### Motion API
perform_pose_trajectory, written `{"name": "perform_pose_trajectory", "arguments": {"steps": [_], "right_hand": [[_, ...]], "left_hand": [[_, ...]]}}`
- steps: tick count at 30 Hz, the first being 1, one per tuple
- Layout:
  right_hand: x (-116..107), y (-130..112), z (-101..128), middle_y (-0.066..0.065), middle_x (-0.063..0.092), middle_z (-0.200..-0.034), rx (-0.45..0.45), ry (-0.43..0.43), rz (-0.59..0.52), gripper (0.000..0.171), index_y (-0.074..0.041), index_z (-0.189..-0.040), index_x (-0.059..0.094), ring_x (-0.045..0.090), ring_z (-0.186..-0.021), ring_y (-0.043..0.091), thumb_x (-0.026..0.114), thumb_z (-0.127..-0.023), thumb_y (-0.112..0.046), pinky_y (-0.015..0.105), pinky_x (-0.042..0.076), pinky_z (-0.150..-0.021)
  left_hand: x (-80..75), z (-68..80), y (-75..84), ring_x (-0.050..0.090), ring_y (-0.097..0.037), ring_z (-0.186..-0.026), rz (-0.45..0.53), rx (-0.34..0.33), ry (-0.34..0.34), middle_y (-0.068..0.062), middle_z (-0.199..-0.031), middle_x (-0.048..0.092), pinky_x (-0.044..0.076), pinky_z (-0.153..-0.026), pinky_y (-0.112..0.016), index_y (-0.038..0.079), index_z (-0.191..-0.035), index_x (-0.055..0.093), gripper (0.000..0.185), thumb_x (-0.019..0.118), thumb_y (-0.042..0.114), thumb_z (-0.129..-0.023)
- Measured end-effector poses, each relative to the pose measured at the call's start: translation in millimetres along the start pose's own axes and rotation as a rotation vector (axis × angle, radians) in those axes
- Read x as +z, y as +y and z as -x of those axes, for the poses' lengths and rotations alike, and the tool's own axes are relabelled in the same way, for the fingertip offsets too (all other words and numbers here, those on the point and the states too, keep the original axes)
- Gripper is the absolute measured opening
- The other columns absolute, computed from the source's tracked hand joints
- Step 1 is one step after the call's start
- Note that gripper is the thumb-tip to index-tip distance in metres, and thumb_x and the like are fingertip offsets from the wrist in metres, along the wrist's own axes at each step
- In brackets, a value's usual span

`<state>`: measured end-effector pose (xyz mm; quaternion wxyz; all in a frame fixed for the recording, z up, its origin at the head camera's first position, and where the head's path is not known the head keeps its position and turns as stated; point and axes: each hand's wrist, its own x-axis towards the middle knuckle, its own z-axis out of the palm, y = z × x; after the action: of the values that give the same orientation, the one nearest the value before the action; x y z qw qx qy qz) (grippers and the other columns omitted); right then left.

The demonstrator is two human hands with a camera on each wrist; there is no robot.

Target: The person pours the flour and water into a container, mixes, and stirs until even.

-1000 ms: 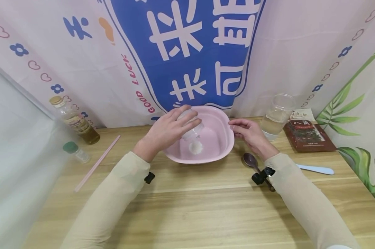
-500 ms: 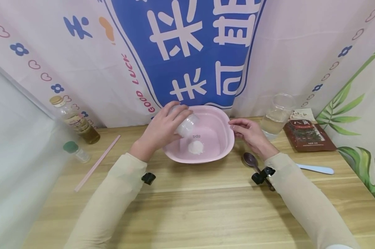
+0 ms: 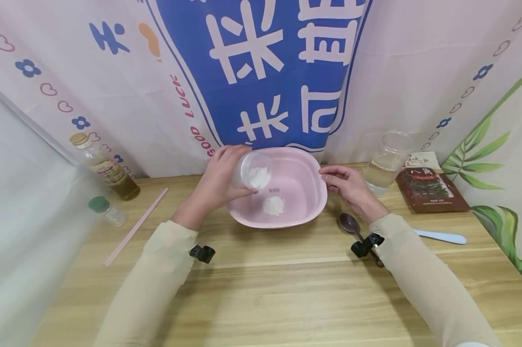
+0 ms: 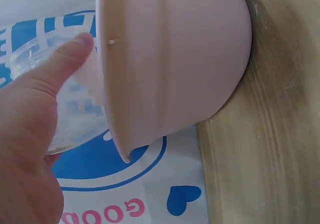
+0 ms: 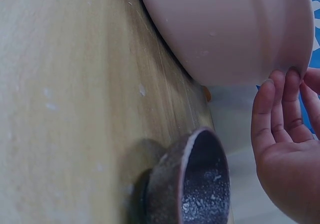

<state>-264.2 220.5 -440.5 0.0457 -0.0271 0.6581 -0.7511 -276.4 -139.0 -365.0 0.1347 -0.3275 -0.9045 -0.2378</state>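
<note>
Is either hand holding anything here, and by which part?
The left hand grips a clear plastic cup around its side wall, tipped over the pink bowl. The right hand holds nothing; its fingertips touch the bowl's rim.

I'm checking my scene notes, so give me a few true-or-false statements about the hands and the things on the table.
1. The left hand holds a clear cup over the pink basin. True.
2. The basin holds no powder. False: a small white heap lies in it.
3. The right hand touches the basin's rim. True.
4. The brown spoon lies inside the basin. False: it lies on the table by the right wrist.
</note>
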Motion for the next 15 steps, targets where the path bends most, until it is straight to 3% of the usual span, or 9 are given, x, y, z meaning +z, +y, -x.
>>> {"name": "perform_pose_trajectory", "arguments": {"steps": [9, 15], "right_hand": [[0.1, -0.4, -0.1, -0.008, 0.078, -0.102, 0.009, -0.003, 0.021, 0.017, 0.002, -0.12, 0.072, 0.073, -0.089, 0.005, 0.067, -0.104, -0.001, 0.019, 0.063, -0.08], [-0.1, -0.1, -0.6, -0.008, 0.078, -0.099, 0.009, 0.0, 0.012, 0.014, -0.003, -0.115, 0.073, 0.073, -0.087, 0.005, 0.066, -0.104, 0.0, 0.018, 0.063, -0.078]], "left_hand": [[-1.7, 8.6, -2.2, 0.048, -0.037, -0.143, 0.306, -0.114, 0.053, -0.018, -0.153, 0.053, 0.042, -0.123, -0.061, 0.004, -0.155, 0.047, 0.099, 0.101, 0.019, -0.073], [-7.0, 14.2, -0.7, 0.056, -0.034, -0.14, 0.471, -0.259, 0.056, -0.012, -0.152, 0.058, 0.044, -0.122, -0.06, 0.013, -0.16, 0.043, 0.1, 0.098, 0.02, -0.078]]}}
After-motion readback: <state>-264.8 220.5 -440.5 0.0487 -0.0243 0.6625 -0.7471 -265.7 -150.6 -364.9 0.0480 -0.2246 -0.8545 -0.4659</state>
